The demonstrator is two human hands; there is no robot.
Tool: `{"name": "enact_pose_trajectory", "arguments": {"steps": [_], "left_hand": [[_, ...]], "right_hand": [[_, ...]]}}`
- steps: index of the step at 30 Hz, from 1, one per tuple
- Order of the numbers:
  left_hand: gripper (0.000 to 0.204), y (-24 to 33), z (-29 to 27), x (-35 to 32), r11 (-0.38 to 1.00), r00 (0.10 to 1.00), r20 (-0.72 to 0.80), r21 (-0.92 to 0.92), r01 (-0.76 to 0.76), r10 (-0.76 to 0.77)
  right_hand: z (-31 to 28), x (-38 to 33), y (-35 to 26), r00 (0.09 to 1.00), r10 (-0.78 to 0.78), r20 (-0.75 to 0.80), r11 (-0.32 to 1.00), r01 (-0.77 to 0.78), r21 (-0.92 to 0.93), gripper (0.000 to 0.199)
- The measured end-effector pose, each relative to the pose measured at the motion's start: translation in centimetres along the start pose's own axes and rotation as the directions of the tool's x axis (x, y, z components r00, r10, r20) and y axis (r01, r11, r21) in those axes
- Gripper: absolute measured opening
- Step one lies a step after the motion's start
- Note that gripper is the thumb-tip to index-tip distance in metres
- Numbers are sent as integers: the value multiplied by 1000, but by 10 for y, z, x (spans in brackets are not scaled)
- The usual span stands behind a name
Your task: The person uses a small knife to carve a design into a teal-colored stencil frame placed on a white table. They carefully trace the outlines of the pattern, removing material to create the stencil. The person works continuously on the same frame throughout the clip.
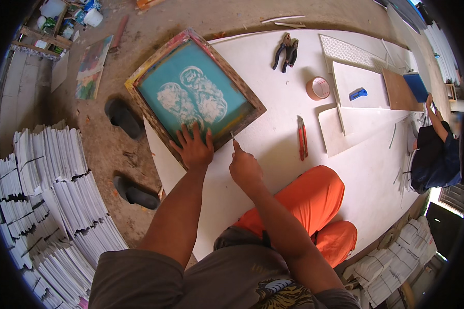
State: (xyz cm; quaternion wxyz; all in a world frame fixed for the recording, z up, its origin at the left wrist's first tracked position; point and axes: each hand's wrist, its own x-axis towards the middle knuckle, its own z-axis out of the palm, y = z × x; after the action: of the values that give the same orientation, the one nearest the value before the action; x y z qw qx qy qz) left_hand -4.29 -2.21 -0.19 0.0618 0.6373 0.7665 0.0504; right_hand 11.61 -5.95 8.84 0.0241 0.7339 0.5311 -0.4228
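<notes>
A wooden-framed printing screen [193,92] with a teal mesh and pale shapes on it lies on a white board [273,154]. My left hand [194,147] presses flat on the frame's near edge, fingers spread. My right hand [244,166] pinches a small thin metal tool [232,137] whose tip touches the frame's near right edge. My orange-clad legs [309,201] are folded on the board.
Red-handled pliers [302,136], black pliers [286,50], a tape roll [318,88] and a blue cutter [358,93] lie on the board. Stacks of white paper [51,190] stand at left beside two dark sandals [122,118]. Another person [435,149] sits at right.
</notes>
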Motion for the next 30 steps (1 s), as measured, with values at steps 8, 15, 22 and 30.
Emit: {"name": "enact_pose_trajectory", "arguments": {"steps": [8, 15, 22, 30], "left_hand": [[67, 2, -2, 2, 1000, 999, 45, -5, 20, -19], [69, 2, -4, 3, 999, 997, 68, 36, 31, -33], [70, 3, -1, 2, 999, 998, 54, 23, 24, -26], [68, -1, 2, 3, 999, 999, 37, 44, 18, -20]], "right_hand": [[32, 12, 28, 965, -113, -235, 945, 178, 276, 44], [28, 11, 35, 986, -76, -145, 888, 134, 441, 45], [47, 25, 48, 929, -197, -313, 847, 322, 423, 47], [30, 24, 57, 980, -89, 179, 240, -153, 959, 47]]}}
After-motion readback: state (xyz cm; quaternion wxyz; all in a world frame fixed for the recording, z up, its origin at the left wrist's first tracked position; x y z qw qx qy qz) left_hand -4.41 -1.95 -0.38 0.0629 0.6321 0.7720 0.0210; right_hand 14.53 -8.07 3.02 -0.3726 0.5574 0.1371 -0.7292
